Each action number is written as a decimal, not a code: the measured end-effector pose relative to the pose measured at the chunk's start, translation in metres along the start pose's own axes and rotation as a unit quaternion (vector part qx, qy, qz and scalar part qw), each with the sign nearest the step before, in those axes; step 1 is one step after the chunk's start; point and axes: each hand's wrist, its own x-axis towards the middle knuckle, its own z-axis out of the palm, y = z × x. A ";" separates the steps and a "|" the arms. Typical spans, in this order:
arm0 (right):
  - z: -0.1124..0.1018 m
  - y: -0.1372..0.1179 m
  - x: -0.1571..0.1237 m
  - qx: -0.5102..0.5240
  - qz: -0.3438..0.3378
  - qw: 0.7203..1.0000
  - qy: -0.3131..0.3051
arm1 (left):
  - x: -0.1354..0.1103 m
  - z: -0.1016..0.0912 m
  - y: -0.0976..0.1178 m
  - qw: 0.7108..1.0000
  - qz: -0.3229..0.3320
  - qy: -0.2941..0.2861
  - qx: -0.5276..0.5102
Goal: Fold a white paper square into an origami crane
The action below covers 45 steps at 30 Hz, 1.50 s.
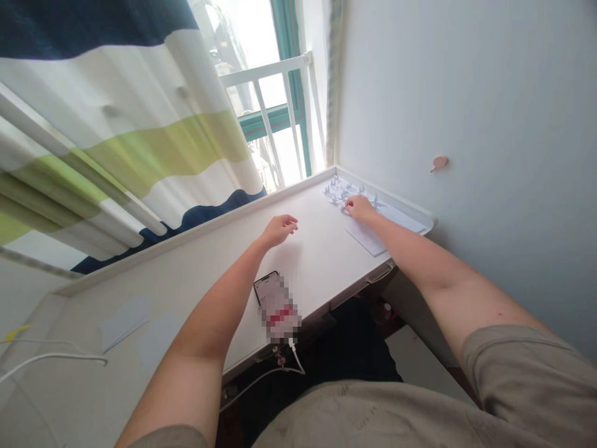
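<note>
Several small folded white paper cranes (334,185) stand grouped in the far right corner of the white desk (224,249). My right hand (360,208) is among them, its fingertips closed in a pinch on a paper crane (344,209) at the group's near edge; the fingers partly hide it. Over the middle of the desk, my left hand (280,230) is raised with nothing in it, its fingers loosely bent and apart. A stack of white paper (366,239) lies just below my right wrist and forearm.
A phone (267,281) with a white charging cable (293,347) lies at the desk's front edge. Folded paper (124,323) and another white cable (56,356) are on the left. A raised rim (186,228) borders the back, below a striped curtain (153,149). A wall (466,93) stands on the right.
</note>
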 end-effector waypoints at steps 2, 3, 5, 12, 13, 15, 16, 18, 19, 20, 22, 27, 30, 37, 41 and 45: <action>-0.001 -0.002 0.004 0.001 0.005 1.000 0.004 | 0.000 0.002 0.001 1.000 -0.002 -0.010 -0.004; -0.001 -0.002 0.006 0.001 0.007 1.000 0.007 | 0.000 0.002 0.001 1.000 0.000 -0.012 -0.005; -0.003 -0.003 0.009 0.003 0.007 1.000 0.016 | 0.000 0.001 0.000 1.000 0.002 -0.012 -0.005; -0.021 -0.008 0.014 0.006 0.005 0.998 0.069 | 0.001 -0.009 -0.010 1.000 -0.002 0.008 0.000; -0.022 -0.012 0.014 0.008 -0.001 0.997 0.075 | 0.002 -0.010 -0.012 1.000 -0.004 0.015 0.002; -0.018 -0.024 0.011 0.013 -0.020 0.997 0.077 | 0.001 -0.011 -0.016 0.999 -0.006 0.031 0.008; -0.014 -0.032 0.009 0.016 -0.031 0.997 0.072 | 0.001 -0.011 -0.018 0.999 -0.007 0.041 0.012; 0.000 -0.053 0.005 0.020 -0.058 0.997 0.052 | -0.002 -0.013 -0.023 0.998 -0.009 0.060 0.017; 0.009 -0.066 0.002 0.022 -0.075 0.996 0.035 | -0.005 -0.014 -0.026 0.997 -0.012 0.072 0.018; 0.018 -0.080 0.000 0.023 -0.094 0.995 0.017 | -0.009 -0.017 -0.030 0.996 -0.017 0.085 0.018; 0.038 -0.111 -0.006 0.021 -0.134 0.990 -0.025 | -0.020 -0.026 -0.039 0.992 -0.034 0.120 0.018; 0.088 -0.210 -0.021 0.000 -0.248 0.958 -0.145 | -0.080 -0.082 -0.082 0.968 -0.097 0.227 0.031; 0.121 -0.275 -0.040 -0.015 -0.314 0.922 -0.226 | -0.146 -0.126 -0.114 0.943 -0.136 0.300 0.054; 0.199 -0.399 -0.146 -0.030 -0.459 0.814 -0.355 | -0.306 -0.184 -0.164 0.886 -0.215 0.387 0.136; 0.233 -0.438 -0.206 -0.050 -0.520 0.755 -0.398 | -0.354 -0.175 -0.177 0.891 -0.228 0.355 0.167; 0.249 -0.452 -0.223 -0.083 -0.541 0.743 -0.384 | -0.370 -0.157 -0.184 0.905 -0.229 0.308 0.186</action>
